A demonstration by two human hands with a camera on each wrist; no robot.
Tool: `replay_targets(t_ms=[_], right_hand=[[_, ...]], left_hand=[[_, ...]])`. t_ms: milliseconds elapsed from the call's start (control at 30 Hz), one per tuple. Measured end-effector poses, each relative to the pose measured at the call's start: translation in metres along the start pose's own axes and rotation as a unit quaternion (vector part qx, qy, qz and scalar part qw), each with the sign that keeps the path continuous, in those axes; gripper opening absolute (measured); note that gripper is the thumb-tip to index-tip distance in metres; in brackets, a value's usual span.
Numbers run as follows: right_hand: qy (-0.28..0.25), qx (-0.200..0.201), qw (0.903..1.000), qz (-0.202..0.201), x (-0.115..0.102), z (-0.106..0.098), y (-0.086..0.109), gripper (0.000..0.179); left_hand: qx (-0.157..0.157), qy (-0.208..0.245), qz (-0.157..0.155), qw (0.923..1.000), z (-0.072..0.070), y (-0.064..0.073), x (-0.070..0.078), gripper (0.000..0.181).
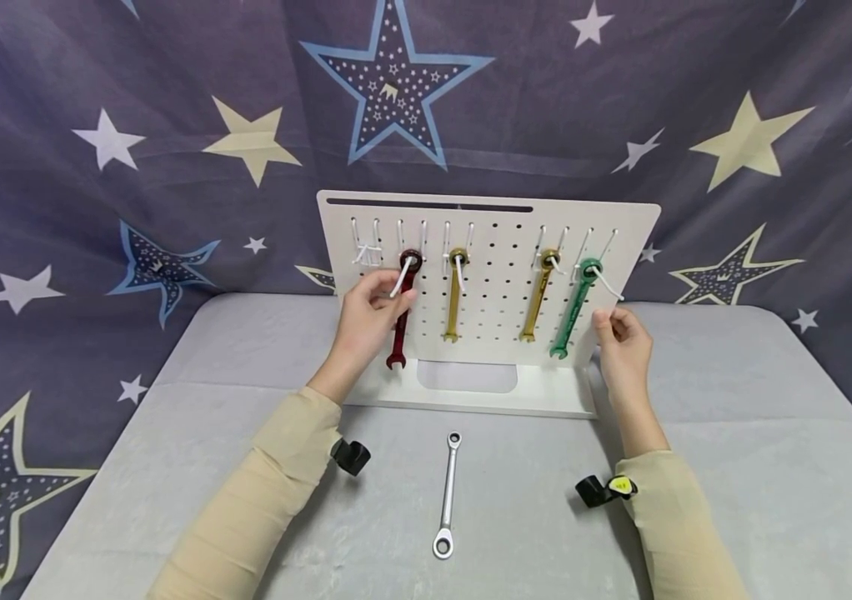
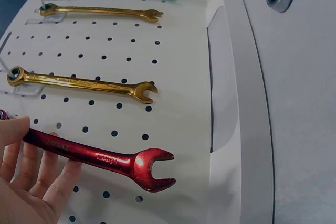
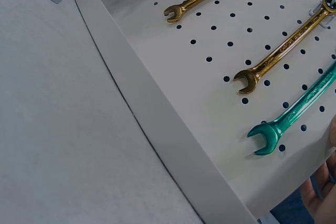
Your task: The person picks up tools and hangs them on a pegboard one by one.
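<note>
My left hand [image 1: 368, 321] pinches a red combination wrench [image 2: 100, 156] near its ring end, thumb in front and fingers behind the shaft. That ring sits around a white hook on a white pegboard [image 1: 486, 308], with the open jaw pointing down. At the board's right edge, my right hand [image 1: 626, 354] grips the edge between thumb and fingers. Closest to it hangs a green wrench [image 1: 574, 308]. Two gold-coloured wrenches, one left of centre [image 1: 453, 296] and one further right [image 1: 538, 296], hang by their rings between the hands.
A silver double-ring wrench [image 1: 448, 496] lies on the grey-covered table [image 1: 523, 508] in front of the board's base [image 1: 538, 400]. One white hook [image 1: 368, 252] at the board's upper left bears no wrench. A star-patterned cloth [image 1: 516, 125] hangs behind.
</note>
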State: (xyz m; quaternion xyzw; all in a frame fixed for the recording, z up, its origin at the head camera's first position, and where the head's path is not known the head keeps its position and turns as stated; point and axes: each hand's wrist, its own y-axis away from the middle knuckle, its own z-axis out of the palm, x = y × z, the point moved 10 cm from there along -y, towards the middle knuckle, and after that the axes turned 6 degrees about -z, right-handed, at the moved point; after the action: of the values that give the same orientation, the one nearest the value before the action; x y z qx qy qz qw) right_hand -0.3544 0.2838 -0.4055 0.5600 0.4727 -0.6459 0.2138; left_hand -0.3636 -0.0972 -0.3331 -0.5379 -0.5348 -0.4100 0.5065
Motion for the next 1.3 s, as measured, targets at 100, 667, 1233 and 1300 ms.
replay_targets(t_ms=[100, 667, 1233, 1300], right_hand=[[0.004, 0.0, 1.0, 0.0, 0.0, 0.0, 0.0, 0.021], [0.001, -0.002, 1.0, 0.0, -0.003, 0.001, 0.001, 0.024], [0.004, -0.01, 0.9999, 0.011, 0.0, 0.001, -0.001, 0.022], [-0.003, -0.01, 0.9999, 0.009, -0.009, 0.001, 0.003, 0.021]], left_hand=[[0.0, -0.004, 0.005, 1.0, 0.0, 0.0, 0.0, 0.03], [-0.038, -0.006, -0.003, 0.9992, 0.002, -0.001, -0.013, 0.03], [-0.051, -0.029, -0.017, 0.9982, -0.009, 0.026, -0.025, 0.024], [-0.06, -0.035, -0.019, 0.9974, -0.007, 0.032, -0.026, 0.025]])
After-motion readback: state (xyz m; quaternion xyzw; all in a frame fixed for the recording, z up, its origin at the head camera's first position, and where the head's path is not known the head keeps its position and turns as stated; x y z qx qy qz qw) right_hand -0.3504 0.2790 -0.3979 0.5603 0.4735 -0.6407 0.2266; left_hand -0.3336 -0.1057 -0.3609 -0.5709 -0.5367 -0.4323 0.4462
